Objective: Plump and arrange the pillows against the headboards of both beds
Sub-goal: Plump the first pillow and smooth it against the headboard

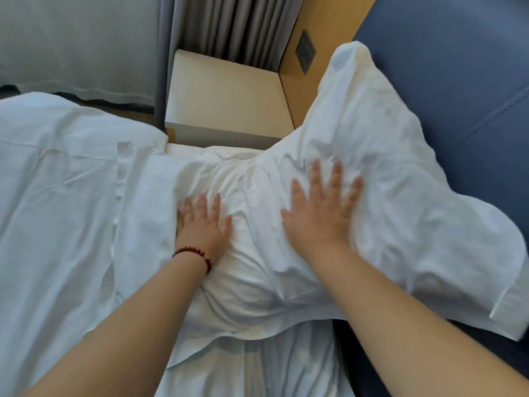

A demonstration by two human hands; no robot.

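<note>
A white pillow [386, 173] lies creased across the bed, its upper right part leaning on the blue padded headboard [458, 67]. My left hand [201, 224], with a red bead bracelet at the wrist, presses flat on the pillow's left part with fingers spread. My right hand [320, 207] presses flat on the pillow's middle, fingers straight and spread. The pillow dents under both palms. A white duvet [57, 196] covers the bed to the left.
A cream bedside table [226, 96] stands beyond the pillow, between the bed and grey curtains [234, 27]. A dark switch panel [305, 51] sits on the wooden wall panel. Sheer pale curtain fabric [77, 44] hangs at the top left.
</note>
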